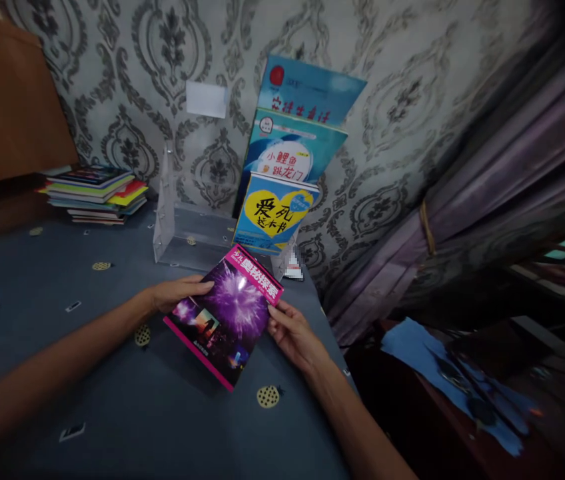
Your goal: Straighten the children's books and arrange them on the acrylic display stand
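Observation:
A book (235, 300) with a purple firework cover and pink bands is held tilted above the table, between both hands. My left hand (180, 293) grips its left edge, thumb on the cover. On the right edge, my right hand (295, 330) pinches it with the thumb near the pink band. Just behind stands a clear acrylic rack (165, 213). In its right part three books rise in steps: a blue one with a yellow heart (275, 213), a teal one (330, 140) behind it, and a taller blue one (317, 87) at the back.
A stack of books (95, 193) lies at the back left of the patterned tablecloth (87, 300). Patterned wallpaper (172, 47) is close behind the rack. To the right hang a tied curtain (462, 207) and, lower down, a dark red surface with a blue cloth (427, 353).

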The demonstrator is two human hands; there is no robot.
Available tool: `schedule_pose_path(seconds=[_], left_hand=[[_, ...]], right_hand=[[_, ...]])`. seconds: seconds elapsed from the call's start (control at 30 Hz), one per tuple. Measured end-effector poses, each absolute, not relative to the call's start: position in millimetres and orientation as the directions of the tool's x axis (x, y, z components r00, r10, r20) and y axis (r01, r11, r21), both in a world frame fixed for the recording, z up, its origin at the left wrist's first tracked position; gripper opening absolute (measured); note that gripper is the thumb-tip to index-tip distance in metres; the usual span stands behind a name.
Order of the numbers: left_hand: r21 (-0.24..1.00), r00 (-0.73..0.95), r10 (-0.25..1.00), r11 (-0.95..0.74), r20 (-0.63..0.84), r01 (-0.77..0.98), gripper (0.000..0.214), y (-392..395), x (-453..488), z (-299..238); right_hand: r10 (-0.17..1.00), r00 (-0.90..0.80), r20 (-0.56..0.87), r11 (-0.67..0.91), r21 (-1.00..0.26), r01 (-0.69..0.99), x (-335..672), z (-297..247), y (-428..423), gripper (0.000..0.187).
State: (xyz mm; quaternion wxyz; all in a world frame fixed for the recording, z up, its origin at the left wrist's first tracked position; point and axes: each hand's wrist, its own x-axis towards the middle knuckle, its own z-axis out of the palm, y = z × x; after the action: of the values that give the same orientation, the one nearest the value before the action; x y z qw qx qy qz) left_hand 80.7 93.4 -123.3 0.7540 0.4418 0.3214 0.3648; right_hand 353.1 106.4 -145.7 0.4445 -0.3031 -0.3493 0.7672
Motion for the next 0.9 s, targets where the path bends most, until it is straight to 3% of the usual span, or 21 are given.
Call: schedule_pose_path(seconds=[0.23, 0.33, 0.4, 0.47, 0.53, 0.6, 0.77, 0.9], left_hand=[[0.931, 0.573, 0.806, 0.309, -0.149, -0.193, 0.042, 94.5, 78.1, -114.2], [0.954, 0.543, 0.830, 0.253, -0.130, -0.158, 0.037, 98.4, 71.5, -106.8], [0.969, 0.508, 0.855, 0.200, -0.102, -0.143, 0.034, 102.3, 63.6, -99.3], [0.983, 0.486, 0.872, 0.138, -0.062, -0.121, 0.032, 105.8, 53.3, -89.8], [0.993, 0.462, 0.887, 0.060, -0.008, -0.098, 0.031, 107.8, 41.6, -78.8], [0.996, 0.416, 0.907, -0.034, 0.065, -0.083, 0.030, 108.0, 29.5, -67.2], [0.969, 0.248, 0.939, -0.248, 0.238, 0.008, 0.030, 103.7, 4.2, -41.3], [0.918, 0.090, 0.916, -0.395, 0.390, 0.045, 0.033, 105.4, -2.9, -30.4]], right_hand=[[0.913, -0.395, -0.106, -0.221, -0.940, -0.260, 348.0, -145.6, 107.9, 0.044], [0.953, -0.282, 0.109, 0.122, -0.992, 0.031, 350.7, -122.9, 122.4, 0.038], [0.893, -0.180, 0.413, 0.449, -0.840, 0.304, 350.0, -93.6, 137.2, 0.033], [0.725, -0.222, 0.652, 0.647, -0.533, 0.545, 343.7, -57.4, 155.3, 0.031], [0.549, -0.360, 0.754, 0.732, -0.226, 0.643, 331.1, -22.0, 175.2, 0.035], [0.493, -0.465, 0.736, 0.712, -0.034, 0.702, 315.1, 5.0, 194.7, 0.042], [0.537, -0.529, 0.657, 0.595, 0.149, 0.790, 290.1, 26.8, 227.4, 0.056], [0.584, -0.485, 0.650, 0.543, 0.131, 0.829, 293.4, 29.3, 238.3, 0.059]])
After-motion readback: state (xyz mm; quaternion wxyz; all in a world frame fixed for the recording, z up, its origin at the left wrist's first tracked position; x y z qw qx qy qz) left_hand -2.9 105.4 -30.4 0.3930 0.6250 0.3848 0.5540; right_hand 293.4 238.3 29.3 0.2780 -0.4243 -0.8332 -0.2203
